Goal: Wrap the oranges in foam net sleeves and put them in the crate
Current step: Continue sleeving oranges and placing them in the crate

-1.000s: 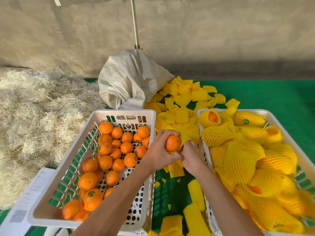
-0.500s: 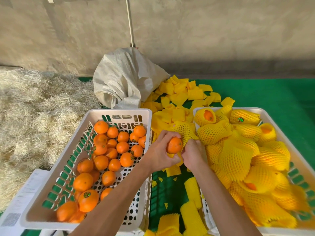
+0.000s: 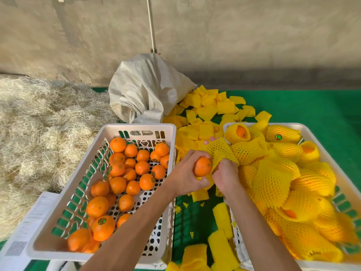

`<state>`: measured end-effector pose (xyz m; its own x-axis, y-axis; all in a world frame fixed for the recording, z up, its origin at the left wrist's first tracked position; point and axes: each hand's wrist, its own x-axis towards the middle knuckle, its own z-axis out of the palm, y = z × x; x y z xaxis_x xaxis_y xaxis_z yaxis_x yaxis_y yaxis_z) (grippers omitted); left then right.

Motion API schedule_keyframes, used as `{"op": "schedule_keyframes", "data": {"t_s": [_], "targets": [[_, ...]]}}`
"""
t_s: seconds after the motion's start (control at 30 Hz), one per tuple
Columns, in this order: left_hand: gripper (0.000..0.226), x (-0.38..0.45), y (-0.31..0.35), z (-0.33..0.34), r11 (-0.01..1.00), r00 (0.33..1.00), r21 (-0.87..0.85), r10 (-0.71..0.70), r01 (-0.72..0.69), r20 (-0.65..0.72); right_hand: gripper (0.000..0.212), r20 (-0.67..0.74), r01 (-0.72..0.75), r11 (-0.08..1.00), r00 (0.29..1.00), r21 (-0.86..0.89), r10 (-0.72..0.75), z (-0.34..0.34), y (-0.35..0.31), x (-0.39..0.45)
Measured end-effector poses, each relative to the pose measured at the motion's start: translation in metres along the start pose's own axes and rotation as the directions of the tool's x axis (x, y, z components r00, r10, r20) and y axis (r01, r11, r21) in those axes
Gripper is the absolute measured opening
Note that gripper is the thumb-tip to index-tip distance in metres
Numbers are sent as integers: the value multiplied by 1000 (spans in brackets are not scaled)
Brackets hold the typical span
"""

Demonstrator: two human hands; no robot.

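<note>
Yellow foam net sleeve (image 3: 219, 151) over right hand (image 3: 226, 175)

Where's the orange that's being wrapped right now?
In the head view, the orange sits mid-frame in the left hand, between the two crates, with the right hand stretching a foam net sleeve open beside it.

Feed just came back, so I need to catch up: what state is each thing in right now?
left hand: grips a bare orange
right hand: fingers inside a foam net sleeve, holding it against the orange
left crate: holds unwrapped oranges
right crate: piled with wrapped oranges
white sack: open, sleeves spilled beside it
</note>
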<state>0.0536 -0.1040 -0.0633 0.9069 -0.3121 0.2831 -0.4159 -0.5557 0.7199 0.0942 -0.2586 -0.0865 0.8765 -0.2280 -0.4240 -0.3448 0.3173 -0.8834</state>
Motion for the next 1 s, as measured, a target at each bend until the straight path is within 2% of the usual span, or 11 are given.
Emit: {"op": "schedule_keyframes", "data": {"t_s": [0.03, 0.1, 0.13, 0.27, 0.3, 0.43, 0.57, 0.67, 0.73, 0.83, 1.0], "targets": [[67, 0, 0, -1, 1000, 1000, -9, -5, 6, 1, 40, -3, -8, 1000, 1000, -15, 8, -1, 0, 1], [68, -1, -1, -1, 999, 1000, -30, -15, 15, -3, 51, -65, 83, 988, 994, -127, -92, 1, 0, 1], [68, -2, -2, -1, 999, 1000, -43, -17, 17, -12, 55, -67, 39, 994, 997, -104, -47, 4, 0, -1], [70, -2, -2, -1, 994, 996, -98, -47, 39, -77, 32, -32, -108, 993, 994, 51, 109, -4, -3, -2], [71, -2, -2, -1, 991, 992, -114, -76, 65, -98, 32, -15, -47, 998, 999, -41, 46, -2, -5, -8], [76, -4, -2, -4, 973, 974, -177, -174, 147, -146, 31, 103, 101, 991, 990, -88, -92, 4, -14, -19], [66, -4, 0, -10, 949, 939, -264, -241, 174, -246, 36, 82, 103, 973, 993, -206, -88, 2, -10, -21], [67, -2, -3, -13, 923, 893, -306, -327, 233, -308, 49, 153, -9, 991, 988, -137, 30, 5, -11, -30], [69, -1, -8, -11, 938, 898, -252, -310, 236, -313, 53, 226, -13, 996, 973, -87, 32, 8, -9, -35], [70, 1, -12, -8, 954, 913, -187, -281, 233, -296, 51, 280, 9, 998, 960, -58, 8, 6, -7, -36], [73, 1, -14, -10, 914, 900, -292, -357, 281, -252, 45, 334, -16, 999, 942, -45, 31, 5, -6, -33]]}}
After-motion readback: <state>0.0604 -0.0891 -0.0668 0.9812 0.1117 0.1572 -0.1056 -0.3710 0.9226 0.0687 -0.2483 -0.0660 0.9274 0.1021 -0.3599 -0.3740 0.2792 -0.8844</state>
